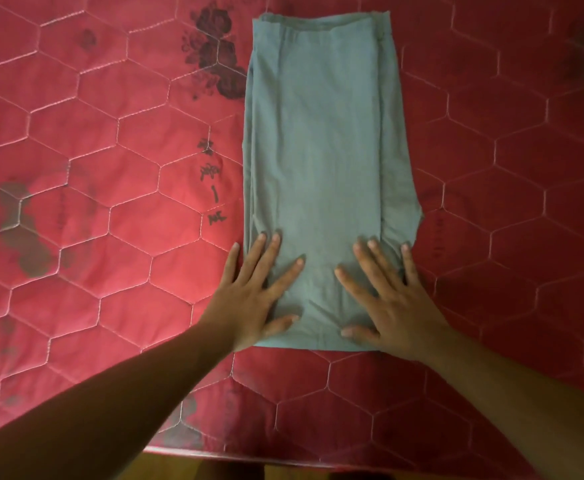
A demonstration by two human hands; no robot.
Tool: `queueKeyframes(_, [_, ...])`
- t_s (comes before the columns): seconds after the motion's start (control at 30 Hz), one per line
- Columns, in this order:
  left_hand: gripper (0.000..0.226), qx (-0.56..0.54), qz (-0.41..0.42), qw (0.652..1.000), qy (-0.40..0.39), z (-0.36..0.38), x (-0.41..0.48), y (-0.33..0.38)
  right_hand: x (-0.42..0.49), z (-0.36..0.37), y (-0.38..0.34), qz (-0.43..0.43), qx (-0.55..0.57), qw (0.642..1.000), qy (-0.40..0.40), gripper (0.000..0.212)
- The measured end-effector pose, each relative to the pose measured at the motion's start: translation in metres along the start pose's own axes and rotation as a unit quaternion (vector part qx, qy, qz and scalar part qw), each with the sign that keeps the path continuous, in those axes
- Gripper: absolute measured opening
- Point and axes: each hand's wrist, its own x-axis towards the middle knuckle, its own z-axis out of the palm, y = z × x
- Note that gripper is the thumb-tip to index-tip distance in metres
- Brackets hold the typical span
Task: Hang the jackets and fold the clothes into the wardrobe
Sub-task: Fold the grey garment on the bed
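A grey-green garment (318, 133), folded into a long narrow strip, lies flat on the red quilted mattress (110, 168) and runs away from me. My left hand (259, 296) rests palm down on its near left corner with the fingers spread, partly on the mattress. On the near right corner my right hand (390, 303) presses flat in the same way, fingers apart. Neither hand grips the cloth. No wardrobe, hanger or jacket is in view.
The mattress has hexagon stitching, dark flower prints (214, 53) and dark stains (24, 237) on the left. Its near edge (283, 460) runs along the bottom of the view, with a brown floor below it.
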Motion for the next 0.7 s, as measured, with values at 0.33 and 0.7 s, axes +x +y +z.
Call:
queueKeyframes(0.33, [0.067,-0.038,-0.085,0.995,0.046,-0.056,0.143,-0.065,0.155,-0.047,0.073,0.131,0.036,0.989,0.063,0.082])
queueKeyframes(0.7, [0.076,-0.084,-0.161,0.981,0.072,-0.077,0.255,-0.12,0.26,-0.06,0.159,0.184,0.074,0.975,0.097,0.089])
